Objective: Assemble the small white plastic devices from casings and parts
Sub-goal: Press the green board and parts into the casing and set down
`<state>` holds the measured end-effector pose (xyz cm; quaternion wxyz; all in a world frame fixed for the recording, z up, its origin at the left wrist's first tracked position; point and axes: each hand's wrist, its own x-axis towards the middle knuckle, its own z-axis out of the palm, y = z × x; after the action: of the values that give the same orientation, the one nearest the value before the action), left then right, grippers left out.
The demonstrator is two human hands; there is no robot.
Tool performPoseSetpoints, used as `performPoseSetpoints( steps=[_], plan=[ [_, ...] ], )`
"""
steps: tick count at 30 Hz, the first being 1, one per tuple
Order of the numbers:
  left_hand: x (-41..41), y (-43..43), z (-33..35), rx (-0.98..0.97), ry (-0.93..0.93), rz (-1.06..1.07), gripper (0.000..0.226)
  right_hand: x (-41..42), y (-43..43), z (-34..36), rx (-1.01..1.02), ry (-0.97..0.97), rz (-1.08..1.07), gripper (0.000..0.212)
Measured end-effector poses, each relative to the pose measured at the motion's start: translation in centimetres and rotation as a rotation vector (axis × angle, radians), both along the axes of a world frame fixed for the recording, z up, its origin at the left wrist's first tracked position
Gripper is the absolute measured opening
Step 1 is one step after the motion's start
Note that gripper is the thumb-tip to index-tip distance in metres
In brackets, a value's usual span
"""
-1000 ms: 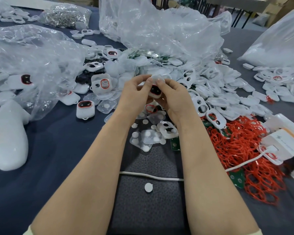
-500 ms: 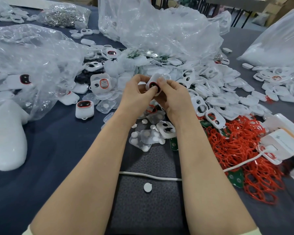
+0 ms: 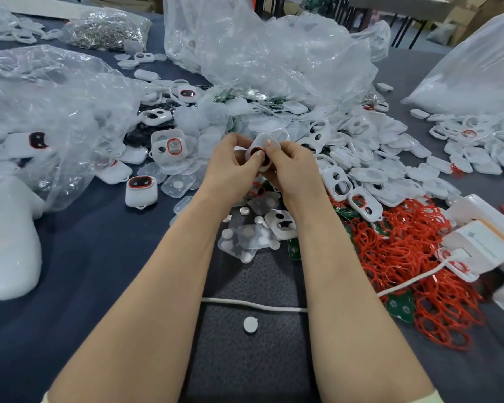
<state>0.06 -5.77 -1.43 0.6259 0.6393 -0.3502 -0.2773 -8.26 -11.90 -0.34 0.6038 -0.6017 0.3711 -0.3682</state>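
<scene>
White casing (image 3: 259,143) half hidden between left hand (image 3: 232,167) and right hand (image 3: 292,167).

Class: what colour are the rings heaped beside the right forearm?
Red; the rings show best in head view.

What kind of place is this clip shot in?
Likely a small hand-assembly workshop: heaps of loose white casings and red rings cover a dark table, with big clear plastic bags of parts.
</scene>
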Motion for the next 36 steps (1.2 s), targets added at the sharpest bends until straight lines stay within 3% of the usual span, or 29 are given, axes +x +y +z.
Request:
performPoseSetpoints(
  steps=[8,16,28,36],
  plan=[
    [-0.3,0.0,0.0,-0.029,0.057,-0.001,0.014,-0.3,0.1,0.2,0.001,0.002,-0.023,0.027],
    [-0.2,0.0,0.1,-0.007,-0.06,0.013,0.014,-0.1,-0.1,0.2,-0.04,0.069,-0.004,0.027],
    [-0.1,0.3,0.2,-0.041,0.088,-0.006,0.005,-0.5,-0.2,-0.1,0.044,-0.044,0.005,0.028],
    [0.0,0.1,0.2,-0.083,0.043,0.146,0.022,-1.2,-1.2,-0.2,-0.024,0.009,0.061,0.007]
  ],
)
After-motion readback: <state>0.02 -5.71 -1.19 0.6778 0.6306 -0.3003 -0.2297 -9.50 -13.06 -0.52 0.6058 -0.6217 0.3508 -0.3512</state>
